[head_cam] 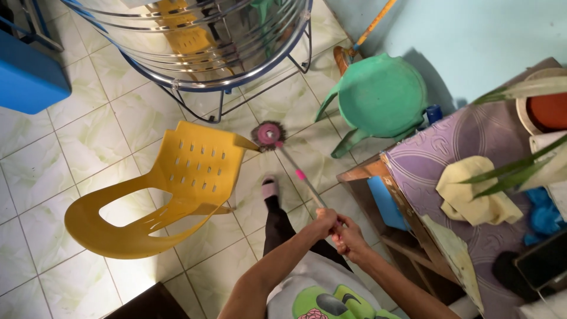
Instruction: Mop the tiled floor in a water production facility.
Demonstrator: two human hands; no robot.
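Both hands grasp the mop handle (307,184) low in view: the left hand (323,223) above, the right hand (349,237) just below, fingers clenched round it. The handle runs toward eleven o'clock to the mop head (269,135) on the tiled floor (82,136), between the yellow chair (171,189) and green stool (378,97). A desk (472,136) stands at three o'clock.

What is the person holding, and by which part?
A mop, held by the upper end of its thin handle: the left hand and the right hand wrap it close together, while the round head rests on the tiled floor beside a yellow chair.
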